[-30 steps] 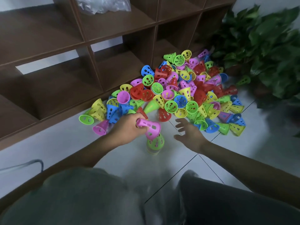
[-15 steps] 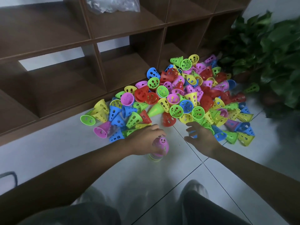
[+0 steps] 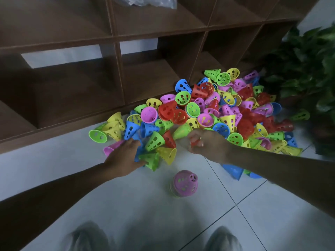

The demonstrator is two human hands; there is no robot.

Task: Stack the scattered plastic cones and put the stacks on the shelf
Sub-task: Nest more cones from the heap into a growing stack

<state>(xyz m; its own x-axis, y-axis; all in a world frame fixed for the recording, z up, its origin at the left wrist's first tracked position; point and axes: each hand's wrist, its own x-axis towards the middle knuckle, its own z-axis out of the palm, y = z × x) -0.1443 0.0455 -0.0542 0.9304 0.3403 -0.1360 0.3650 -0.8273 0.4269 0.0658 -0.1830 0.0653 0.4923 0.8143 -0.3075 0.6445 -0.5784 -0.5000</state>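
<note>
A big heap of perforated plastic cones (image 3: 217, 113) in red, yellow, green, blue and pink lies on the pale tiled floor (image 3: 126, 205), pushed up against the foot of a dark wooden shelf (image 3: 116, 73) on the far side. Nearer the camera, apart from the heap, a short stack (image 3: 184, 183) stands upright on the floor with a pink cone on top and a green edge showing below it. The left hand (image 3: 125, 158) reaches into the near left edge of the heap, its fingers spread loosely over a blue cone (image 3: 139, 151) and touching a green cone (image 3: 150, 160) beside it. The right hand (image 3: 208, 144) is at the near middle of the heap, fingers curled around what looks like a small red cone (image 3: 195, 142), though blur makes the grip hard to read. A leafy plant (image 3: 306, 73) stands at the far right, and a clear plastic bag (image 3: 150, 1) sits on an upper shelf board.
</note>
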